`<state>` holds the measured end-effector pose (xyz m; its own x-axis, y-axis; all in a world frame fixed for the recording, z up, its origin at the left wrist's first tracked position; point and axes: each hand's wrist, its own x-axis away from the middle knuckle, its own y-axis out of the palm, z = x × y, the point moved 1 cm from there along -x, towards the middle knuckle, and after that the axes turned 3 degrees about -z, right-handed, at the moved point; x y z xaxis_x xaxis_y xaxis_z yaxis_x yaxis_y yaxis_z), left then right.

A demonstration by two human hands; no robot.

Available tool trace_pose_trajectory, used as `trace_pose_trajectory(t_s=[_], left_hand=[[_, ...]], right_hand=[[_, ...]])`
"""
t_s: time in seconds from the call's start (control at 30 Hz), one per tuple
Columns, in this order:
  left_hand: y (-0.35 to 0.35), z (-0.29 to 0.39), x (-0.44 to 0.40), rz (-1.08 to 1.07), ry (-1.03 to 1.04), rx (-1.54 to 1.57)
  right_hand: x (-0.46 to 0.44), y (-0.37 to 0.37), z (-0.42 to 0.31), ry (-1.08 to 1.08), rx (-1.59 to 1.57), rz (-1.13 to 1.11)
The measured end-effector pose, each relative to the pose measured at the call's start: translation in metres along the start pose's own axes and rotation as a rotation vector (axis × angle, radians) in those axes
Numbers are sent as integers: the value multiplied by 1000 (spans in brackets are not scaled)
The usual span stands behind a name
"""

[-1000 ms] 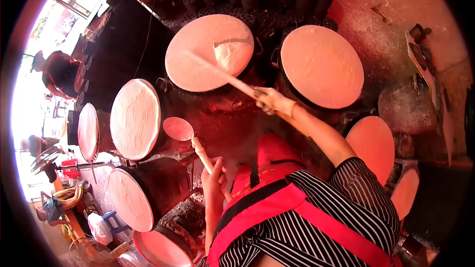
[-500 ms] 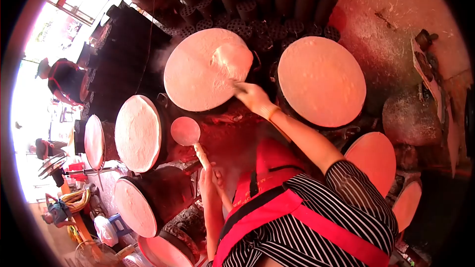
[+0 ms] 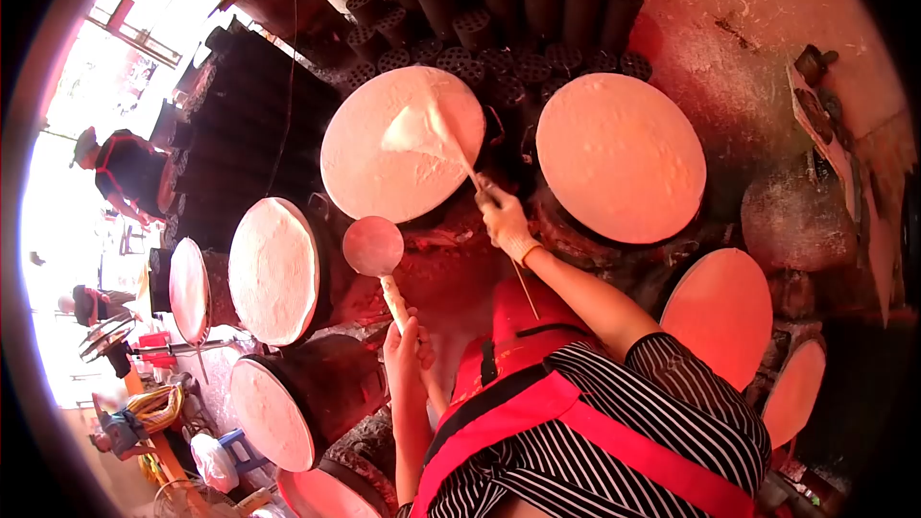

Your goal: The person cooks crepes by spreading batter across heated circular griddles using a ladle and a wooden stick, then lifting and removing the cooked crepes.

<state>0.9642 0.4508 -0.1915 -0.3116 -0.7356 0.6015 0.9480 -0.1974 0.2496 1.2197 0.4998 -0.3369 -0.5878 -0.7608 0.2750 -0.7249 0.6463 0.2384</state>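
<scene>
My right hand is closed around a thin stick that reaches over a round griddle coated with pale batter. Over that surface, a whitish wedge-shaped patch spreads from the far end of the stick; whether it is a lifted sheet or blur I cannot tell. Lower down, my left hand grips the pale handle of a ladle, its round bowl raised between the griddle and my apron. Part of the left fingers is hidden behind the handle.
Another pale-topped round griddle stands to the right, and several more curve around me, including one at left. Dark perforated cylinders are stacked behind. People stand at the far left. A blue stool is low left.
My right hand has turned and drawn slightly down and right, bringing the stick into clear view. The whitish patch has shifted left. The ladle has moved a little right and up.
</scene>
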Motion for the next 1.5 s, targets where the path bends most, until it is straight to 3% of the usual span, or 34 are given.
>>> trace_pose_trajectory(t_s=[0.1, 0.17, 0.23, 0.27, 0.37, 0.43, 0.6, 0.63, 0.7, 0.77, 0.83, 0.87, 0.93, 1.0, 1.03, 1.1, 1.17, 1.2, 1.23, 1.27, 1.3, 1.37, 1.5], left_hand=[[0, 1, -4, -18, -36, -5], [0, 0, -3, -56, -40, 31], [11, -4, 1, -25, -49, 58], [16, -4, -3, -33, -22, 30], [14, 8, -28, 24, 3, -144], [13, 21, -53, 25, 24, -198], [35, 54, -121, 1, 197, -447], [30, 45, -150, -3, 121, -409], [63, 45, -160, 76, 8, -261], [70, 25, -181, 10, -66, -86], [84, 40, -166, -248, -64, 181], [88, 55, -150, -307, -241, 614], [91, 101, -77, -231, -31, 170], [31, 95, -89, -466, -387, 675], [36, 87, -65, -608, -419, 843], [29, 89, -59, -472, -383, 587], [15, 89, -59, -469, -528, 662], [14, 94, -64, -482, -592, 689], [14, 96, -65, -415, -607, 688], [14, 97, -63, -349, -621, 687], [14, 97, -58, -282, -634, 684], [21, 92, -22, -123, -363, 407], [-9, 76, -9, -201, -514, 770]], right_hand=[[-4, -4, -54, 162, 27, -244], [-38, -12, -62, -13, 136, -99], [-58, -24, -74, 76, 233, -26], [-58, -29, -83, 44, 277, -106], [-35, -39, -85, 259, 215, -388], [-1, -55, -99, 292, 217, -473], [21, -68, -67, 136, 100, -185], [18, -66, -48, 114, 53, -173], [36, -48, -52, 324, -37, -295], [41, -36, -41, 434, -105, -374], [45, -26, -48, 539, -170, -437], [44, -26, -56, 545, -161, -465], [34, -30, -81, 546, -152, -520], [29, -38, -127, 387, 21, -386], [14, -46, -131, 348, -35, -302], [-31, -67, -83, 218, -66, -241], [1, -65, -24, -389, 493, -208], [48, -58, -42, -381, 636, -248], [71, -57, -31, -148, 674, -348], [82, -55, -25, -205, 455, -452], [81, -57, -11, -419, 405, -445], [90, -64, -57, 254, 104, -439], [66, -82, -92, 478, -244, -315]])
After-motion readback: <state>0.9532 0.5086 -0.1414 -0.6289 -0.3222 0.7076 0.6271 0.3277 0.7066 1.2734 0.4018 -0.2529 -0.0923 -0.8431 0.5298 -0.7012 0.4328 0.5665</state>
